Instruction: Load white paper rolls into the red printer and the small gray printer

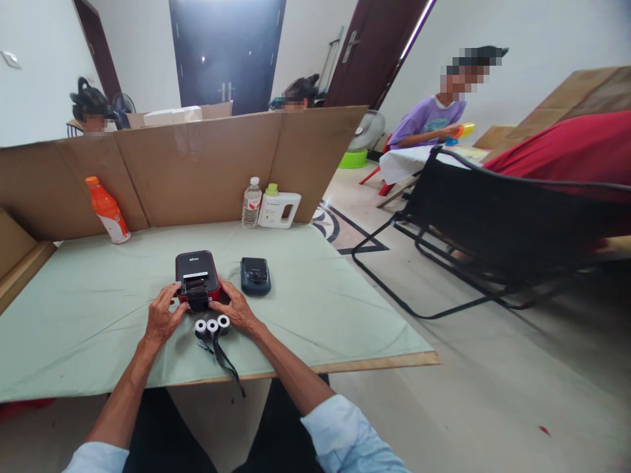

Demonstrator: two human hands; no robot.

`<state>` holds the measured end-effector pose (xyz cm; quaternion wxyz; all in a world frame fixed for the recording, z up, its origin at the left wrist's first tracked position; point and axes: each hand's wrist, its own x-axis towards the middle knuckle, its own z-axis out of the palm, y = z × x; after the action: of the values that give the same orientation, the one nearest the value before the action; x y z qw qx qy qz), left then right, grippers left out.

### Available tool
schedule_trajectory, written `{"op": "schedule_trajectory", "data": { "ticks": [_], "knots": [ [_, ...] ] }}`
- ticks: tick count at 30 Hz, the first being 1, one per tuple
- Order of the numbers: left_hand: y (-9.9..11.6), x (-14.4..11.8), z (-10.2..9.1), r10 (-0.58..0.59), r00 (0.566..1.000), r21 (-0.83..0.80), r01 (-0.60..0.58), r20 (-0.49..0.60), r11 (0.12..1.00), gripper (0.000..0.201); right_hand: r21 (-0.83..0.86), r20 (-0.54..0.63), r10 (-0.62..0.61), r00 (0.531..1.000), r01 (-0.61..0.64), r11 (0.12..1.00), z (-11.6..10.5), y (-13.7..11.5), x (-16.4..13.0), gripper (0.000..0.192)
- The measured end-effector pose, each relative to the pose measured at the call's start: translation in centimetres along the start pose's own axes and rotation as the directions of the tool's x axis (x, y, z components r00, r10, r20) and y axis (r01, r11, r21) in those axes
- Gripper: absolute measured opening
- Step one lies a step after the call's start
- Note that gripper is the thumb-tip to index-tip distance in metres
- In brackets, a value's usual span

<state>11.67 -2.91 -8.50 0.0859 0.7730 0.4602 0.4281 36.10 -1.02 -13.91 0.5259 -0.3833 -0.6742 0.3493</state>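
Note:
A black and red printer (196,266) lies on the pale green tablecloth, its front part dark and apparently lifted or hinged. At its left front side, my left hand (164,314) grips the casing with fingers curled round the edge. My right hand (235,306) holds the opposite side, thumb near the front. Close in front of the printer stand three small white paper rolls (212,326), with a black strap (227,365) trailing from them over the table edge. To the right of the printer sits a smaller dark portable device (255,276), touched by neither hand.
Cardboard panels (197,171) wall off the table's back. Before them stand an orange bottle (108,213), a clear water bottle (252,203) and a white jug (276,217). A black folding chair (493,230) is at right. Other people sit beyond, one in a purple shirt (428,119).

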Motion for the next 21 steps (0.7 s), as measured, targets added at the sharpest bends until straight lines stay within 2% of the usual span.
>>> {"op": "schedule_trajectory", "data": {
  "ticks": [6,21],
  "knots": [
    [-0.35,0.01,0.24,0.074,0.997,0.027,-0.073,-0.038,0.997,0.043,-0.001,-0.004,-0.013,1.000,0.013,1.000,0.02,0.09,0.00,0.079],
    [0.21,0.70,-0.32,0.033,0.999,0.058,-0.034,0.016,0.998,0.037,-0.023,0.004,-0.017,1.000,0.017,1.000,0.03,0.33,0.00,0.079]
  ]
}}
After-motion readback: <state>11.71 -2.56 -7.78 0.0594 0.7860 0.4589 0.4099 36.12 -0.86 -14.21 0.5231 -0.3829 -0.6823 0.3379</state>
